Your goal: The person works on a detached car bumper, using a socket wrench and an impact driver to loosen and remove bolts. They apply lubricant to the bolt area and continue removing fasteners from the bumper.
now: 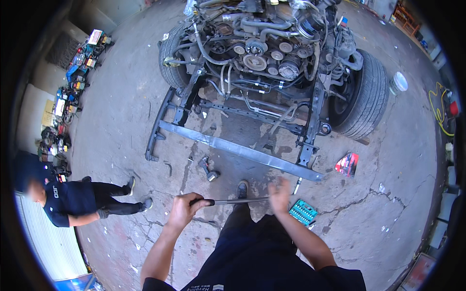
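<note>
My left hand point(183, 209) is closed round the black handle of a long metal bar point(238, 201). The bar lies nearly level in front of my body, over my dark shoe. At its far right end is my right hand point(279, 195), fingers pointing up and smeared by motion; whether they grip the bar I cannot make out. On the floor below the right hand lies an open teal socket set case point(303, 212). A cordless power tool point(208, 169) rests on the floor ahead, left of the middle. Beyond it stands a bare vehicle frame with a metal crossbeam point(233, 147).
An exposed engine point(262, 53) sits between two front wheels, the right tyre point(365, 99) nearest. A person point(73, 201) in dark clothes stands at left. A red package point(347, 164), a white bucket point(399, 82) and a yellow hose point(438, 110) lie to the right. Equipment lines the left wall.
</note>
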The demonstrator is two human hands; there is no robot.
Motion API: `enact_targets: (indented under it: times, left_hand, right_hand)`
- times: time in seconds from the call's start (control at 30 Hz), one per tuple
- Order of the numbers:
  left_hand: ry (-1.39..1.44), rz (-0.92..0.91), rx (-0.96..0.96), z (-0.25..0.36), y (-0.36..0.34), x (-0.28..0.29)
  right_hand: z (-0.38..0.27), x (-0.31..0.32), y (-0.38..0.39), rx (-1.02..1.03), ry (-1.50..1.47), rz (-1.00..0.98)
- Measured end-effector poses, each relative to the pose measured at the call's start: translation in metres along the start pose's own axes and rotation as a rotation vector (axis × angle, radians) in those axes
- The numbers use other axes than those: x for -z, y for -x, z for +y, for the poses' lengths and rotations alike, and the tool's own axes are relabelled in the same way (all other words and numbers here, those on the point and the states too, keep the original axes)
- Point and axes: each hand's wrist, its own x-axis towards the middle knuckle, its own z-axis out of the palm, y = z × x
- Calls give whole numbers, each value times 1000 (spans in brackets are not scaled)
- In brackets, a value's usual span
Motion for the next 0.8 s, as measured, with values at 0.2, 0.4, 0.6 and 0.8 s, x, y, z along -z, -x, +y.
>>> enact_targets:
  times: [0.2, 0.4, 0.6, 0.8]
  left_hand:
    - [-952, -312, -119, 15, -25, -29]
    - [-1084, -629, -22, 15, -84, -32]
    - [-1054, -665, 62, -14, -108, -40]
    - [-1065, -719, -102, -91, -153, -55]
  right_hand:
    - [197, 25, -65, -800, -41, -72]
    - [226, 14, -77, -803, -449, -107]
    - [254, -21, -76, -913, -438, -46]
    - [274, -43, -71, -557, -10, 197]
